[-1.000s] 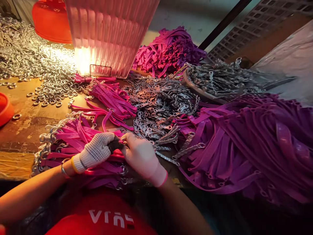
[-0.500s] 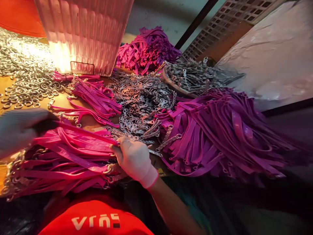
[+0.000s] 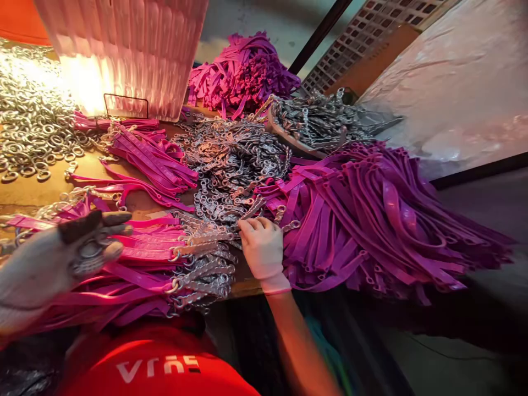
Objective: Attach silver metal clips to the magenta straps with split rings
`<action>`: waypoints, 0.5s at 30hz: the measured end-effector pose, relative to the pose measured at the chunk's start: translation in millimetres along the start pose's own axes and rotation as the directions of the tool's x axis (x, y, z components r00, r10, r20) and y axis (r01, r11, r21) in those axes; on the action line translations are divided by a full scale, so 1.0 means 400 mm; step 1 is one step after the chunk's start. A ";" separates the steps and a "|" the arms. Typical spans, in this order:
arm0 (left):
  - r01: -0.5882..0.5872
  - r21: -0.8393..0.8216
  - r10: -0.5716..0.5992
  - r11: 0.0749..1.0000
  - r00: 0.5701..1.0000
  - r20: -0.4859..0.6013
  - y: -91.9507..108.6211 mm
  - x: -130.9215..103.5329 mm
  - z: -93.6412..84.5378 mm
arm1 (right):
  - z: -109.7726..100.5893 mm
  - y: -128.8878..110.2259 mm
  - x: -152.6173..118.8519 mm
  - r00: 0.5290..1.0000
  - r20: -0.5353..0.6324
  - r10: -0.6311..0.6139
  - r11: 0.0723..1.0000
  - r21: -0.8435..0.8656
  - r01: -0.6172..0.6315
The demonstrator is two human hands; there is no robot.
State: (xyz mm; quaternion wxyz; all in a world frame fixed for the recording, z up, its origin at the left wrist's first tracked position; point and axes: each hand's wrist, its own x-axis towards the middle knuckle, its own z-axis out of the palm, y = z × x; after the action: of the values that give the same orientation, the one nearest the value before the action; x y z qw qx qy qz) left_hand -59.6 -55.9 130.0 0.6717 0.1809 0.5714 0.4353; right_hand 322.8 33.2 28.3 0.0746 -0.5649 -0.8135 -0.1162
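Observation:
My left hand [image 3: 53, 269], in a pale glove with dark finger parts, is over the left side of a bundle of pink straps [image 3: 140, 247]. Its fingers point right, and small metal rings [image 3: 88, 250] show in its cupped grasp. Short braided chain pieces [image 3: 206, 275] hang on rings at the bundle's right end. My right hand [image 3: 264, 253], in a white glove, reaches the front edge of a heap of metal chain pieces [image 3: 235, 159]. Its fingers are bent together; what lies under their tips is hidden.
Loose metal rings [image 3: 37, 121] cover the far left. Behind are a lit ribbed panel [image 3: 124, 55] and a purple strap heap [image 3: 247, 71]. More purple straps [image 3: 363, 209] hang over the table edge at right. A container [image 3: 289, 137] holds more chain pieces.
Both hands were on one pink strap, stretched between them. My right hand has let go and moved right to the chain heap. My left hand has turned, showing rings in it.

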 end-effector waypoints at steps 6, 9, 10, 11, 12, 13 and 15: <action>-0.085 0.018 0.076 0.996 0.954 0.289 -0.057 0.035 0.117 | 0.028 0.022 0.006 0.962 0.166 -0.216 0.946 -0.208 0.249; -0.167 0.125 0.125 0.978 0.949 0.291 -0.082 0.040 0.131 | 0.030 0.028 0.013 0.945 0.158 -0.288 0.928 -0.196 0.316; -0.172 0.188 0.112 0.967 0.949 0.294 -0.088 0.040 0.133 | 0.032 0.030 0.016 0.940 0.169 -0.296 0.925 -0.193 0.326; -0.171 0.242 0.095 0.955 0.950 0.298 -0.092 0.039 0.134 | 0.034 0.032 0.019 0.937 0.188 -0.293 0.926 -0.187 0.327; -0.168 0.274 0.081 0.947 0.950 0.303 -0.096 0.039 0.133 | 0.037 0.034 0.023 0.936 0.211 -0.282 0.930 -0.180 0.321; -0.165 0.283 0.075 0.945 0.950 0.304 -0.100 0.039 0.131 | 0.038 0.038 0.026 0.934 0.232 -0.271 0.933 -0.177 0.314; -0.151 0.242 0.074 0.958 0.951 0.300 -0.109 0.039 0.122 | 0.035 0.048 0.033 0.933 0.250 -0.259 0.940 -0.157 0.303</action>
State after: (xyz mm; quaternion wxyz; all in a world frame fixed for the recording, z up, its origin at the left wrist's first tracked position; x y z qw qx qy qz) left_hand 1.7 -55.4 101.8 0.6917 0.3623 0.5085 0.3630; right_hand 336.5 55.4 20.3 -0.0909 -0.4561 -0.8743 -0.1393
